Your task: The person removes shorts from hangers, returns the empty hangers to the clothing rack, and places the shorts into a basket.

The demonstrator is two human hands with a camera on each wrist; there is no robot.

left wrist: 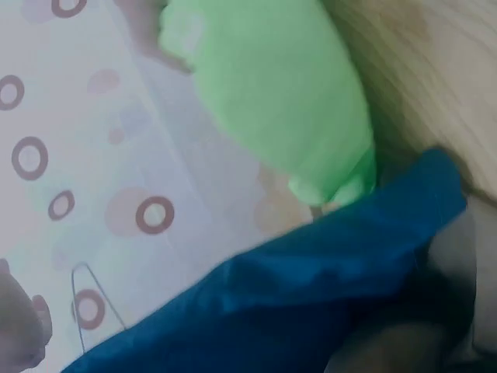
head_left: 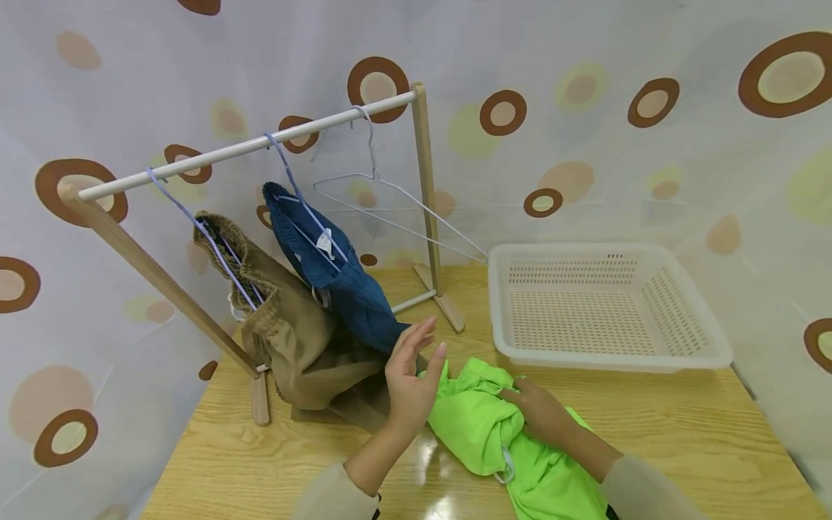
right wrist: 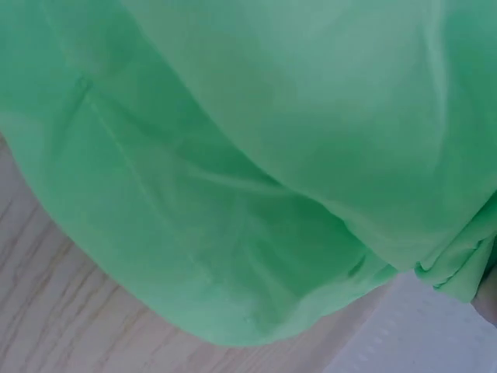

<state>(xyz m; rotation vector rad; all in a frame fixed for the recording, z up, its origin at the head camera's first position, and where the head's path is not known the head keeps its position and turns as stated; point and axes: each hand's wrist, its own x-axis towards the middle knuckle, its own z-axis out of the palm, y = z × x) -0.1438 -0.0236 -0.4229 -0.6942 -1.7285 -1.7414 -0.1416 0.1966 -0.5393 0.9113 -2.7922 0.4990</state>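
Note:
Bright green pants (head_left: 477, 426) with a white drawstring (head_left: 508, 466) lie bunched at the front of the table. My right hand (head_left: 549, 415) grips their upper edge; in the right wrist view the green fabric (right wrist: 233, 171) fills most of the picture, with a bit of finger at the right edge. My left hand (head_left: 412, 379) is raised beside the pants' left end, fingers bent loosely and holding nothing. Just behind it hang blue pants (head_left: 364, 296), also seen in the left wrist view as blue cloth (left wrist: 311, 272). Brown pants (head_left: 299, 354) hang farther left.
A white-barred wooden rack (head_left: 247, 148) stands at the left, its right post (head_left: 425, 188) near the wall. A bare white hanger (head_left: 373, 173) hangs at the bar's right end. Behind my right hand sits a white plastic basket (head_left: 611, 359) on the wooden table (head_left: 682, 440).

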